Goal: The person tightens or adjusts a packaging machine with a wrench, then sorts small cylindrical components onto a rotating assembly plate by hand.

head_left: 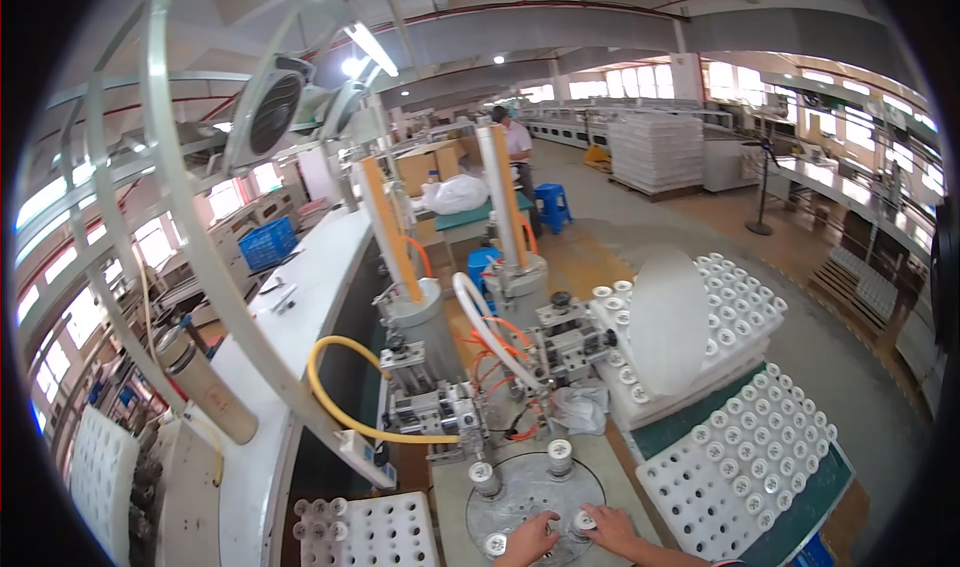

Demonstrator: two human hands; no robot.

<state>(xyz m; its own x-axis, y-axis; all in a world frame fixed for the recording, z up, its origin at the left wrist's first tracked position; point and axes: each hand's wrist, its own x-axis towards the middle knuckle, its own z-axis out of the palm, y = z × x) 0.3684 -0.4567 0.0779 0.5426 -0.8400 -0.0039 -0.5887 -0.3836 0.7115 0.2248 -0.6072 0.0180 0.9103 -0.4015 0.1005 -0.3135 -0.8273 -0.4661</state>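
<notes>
White round part [583, 520] sits on the round plate [530, 487], right hand [612, 529] fingers pinching it. Left hand [528, 539] fingers: cannot tell. If the plate turns, fingers might get nipped.

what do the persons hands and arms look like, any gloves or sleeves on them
No gloves: the left hand and the right hand are both bare, with no ring, watch or wristband showing. The right forearm is uncovered down to the bottom edge of the picture; little of the left arm is in view. No sleeve clearly shows.
</notes>
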